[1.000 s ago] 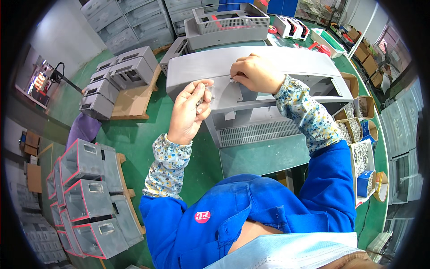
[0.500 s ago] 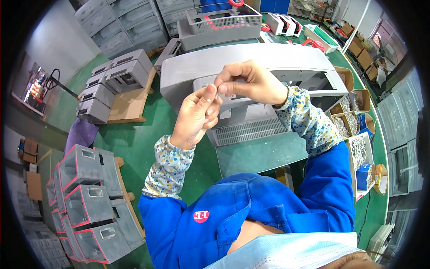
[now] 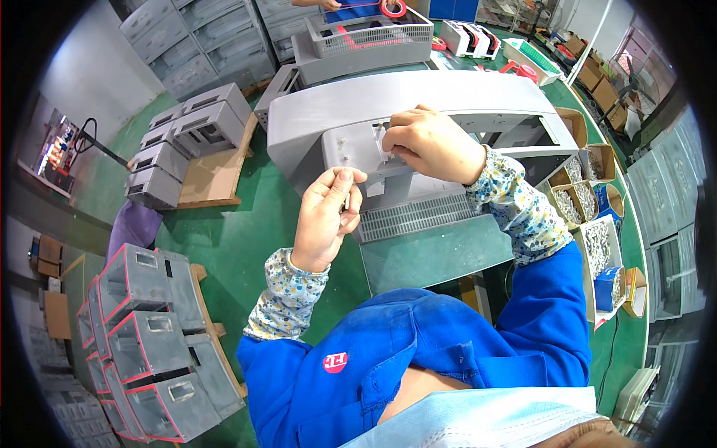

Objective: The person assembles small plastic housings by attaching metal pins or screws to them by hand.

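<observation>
A large light-grey plastic housing (image 3: 418, 88) lies on the green table in front of me. On its recessed panel (image 3: 347, 142) stand a few small pegs. My right hand (image 3: 435, 145) is over that panel, thumb and fingers pinched together against it; what they hold is hidden. In front of the panel's left corner is my left hand (image 3: 321, 224), its fingers curled round small metal pins (image 3: 345, 204) whose ends show between them. The exact kind of the pins is too small to tell.
Boxes of small white and metal parts (image 3: 597, 246) line the table's right side. Another housing (image 3: 366, 48) stands beyond, where a co-worker's hands hold red tape (image 3: 393, 8). Grey housings on pallets (image 3: 216, 179) and red-edged grey boxes (image 3: 157, 343) stand at left.
My hands have come apart from their shared pinch. The right moved right onto the panel; the left lowered slightly, its fingers round the pins. A co-worker's hands have come into view at the top.
</observation>
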`<state>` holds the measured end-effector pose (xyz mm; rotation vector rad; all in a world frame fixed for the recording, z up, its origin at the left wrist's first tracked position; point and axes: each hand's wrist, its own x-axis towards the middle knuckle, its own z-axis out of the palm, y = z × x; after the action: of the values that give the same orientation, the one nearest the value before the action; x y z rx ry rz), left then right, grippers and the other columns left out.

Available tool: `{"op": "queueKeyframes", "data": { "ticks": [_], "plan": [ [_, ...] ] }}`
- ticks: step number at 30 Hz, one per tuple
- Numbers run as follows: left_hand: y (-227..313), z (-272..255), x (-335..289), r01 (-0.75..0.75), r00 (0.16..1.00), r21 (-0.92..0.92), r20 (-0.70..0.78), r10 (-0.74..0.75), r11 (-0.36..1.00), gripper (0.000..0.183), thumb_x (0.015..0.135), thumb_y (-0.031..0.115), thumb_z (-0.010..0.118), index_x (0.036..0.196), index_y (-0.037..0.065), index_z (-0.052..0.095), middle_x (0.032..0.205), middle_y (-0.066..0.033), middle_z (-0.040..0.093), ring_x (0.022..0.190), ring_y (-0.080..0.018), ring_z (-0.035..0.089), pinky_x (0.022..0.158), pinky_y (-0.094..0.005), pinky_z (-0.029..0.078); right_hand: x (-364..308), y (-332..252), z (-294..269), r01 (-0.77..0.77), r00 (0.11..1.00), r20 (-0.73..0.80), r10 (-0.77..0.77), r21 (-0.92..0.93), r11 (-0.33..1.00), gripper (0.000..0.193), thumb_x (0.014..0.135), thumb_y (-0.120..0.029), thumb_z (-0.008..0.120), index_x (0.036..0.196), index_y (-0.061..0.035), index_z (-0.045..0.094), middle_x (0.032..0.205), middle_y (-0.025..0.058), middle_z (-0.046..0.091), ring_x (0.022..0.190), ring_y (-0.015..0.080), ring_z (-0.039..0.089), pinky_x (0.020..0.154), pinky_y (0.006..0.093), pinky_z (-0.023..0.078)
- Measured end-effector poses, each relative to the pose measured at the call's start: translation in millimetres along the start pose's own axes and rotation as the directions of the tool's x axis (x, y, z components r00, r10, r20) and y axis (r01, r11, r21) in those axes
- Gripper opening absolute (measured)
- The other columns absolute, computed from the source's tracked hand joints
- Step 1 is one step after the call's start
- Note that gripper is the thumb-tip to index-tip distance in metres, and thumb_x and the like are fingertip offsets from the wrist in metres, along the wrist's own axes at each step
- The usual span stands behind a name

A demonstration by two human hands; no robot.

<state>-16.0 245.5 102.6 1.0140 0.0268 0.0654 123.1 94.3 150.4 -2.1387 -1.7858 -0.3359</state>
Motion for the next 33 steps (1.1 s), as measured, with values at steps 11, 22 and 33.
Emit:
{"op": "queueKeyframes", "data": {
  "ticks": [11,22,33],
  "plan": [
    [-13.7,9.8,0.6,-0.097,0.995,-0.012,-0.03,0.097,0.995,0.021,0.091,0.019,0.039,0.104,0.005,0.048,0.059,0.0031,0.04,0.045,-0.0012,0.03,0.037,-0.0147,0.024,-5.5,0.2,11.2,-0.137,0.991,-0.013,0.136,-0.104,0.985,0.013,0.07,-0.019,0.062,0.076,-0.0081,0.057,0.073,0.0036,0.054,0.072,0.0219,0.052,0.069,0.032,0.037],
    [-34.2,2.5,-15.7,-0.078,0.996,0.015,0.053,0.077,0.997,0.023,0.092,0.022,0.036,0.104,0.005,0.046,0.059,0.0026,0.039,0.044,-0.0029,0.032,0.037,-0.0167,0.025,-37.4,-59.8,43.3,-0.082,0.879,-0.449,0.16,0.188,0.979,0.014,0.063,-0.009,0.067,0.075,-0.0083,0.058,0.064,0.0016,0.054,0.061,0.0182,0.051,0.063,0.0293,0.038],
    [-66.0,-33.5,-35.7,0.066,0.965,-0.566,-0.173,-0.197,0.822,0.02,0.09,0.012,0.034,0.097,0.001,0.049,0.073,-0.0051,0.048,0.051,-0.0078,0.036,0.041,-0.0189,0.029,-31.1,-61.4,71.6,-0.339,0.736,-0.67,0.096,-0.243,0.909,0.012,0.064,-0.007,0.065,0.068,-0.0086,0.054,0.059,0.0004,0.051,0.055,0.0173,0.051,0.058,0.0293,0.041]
  ]
}}
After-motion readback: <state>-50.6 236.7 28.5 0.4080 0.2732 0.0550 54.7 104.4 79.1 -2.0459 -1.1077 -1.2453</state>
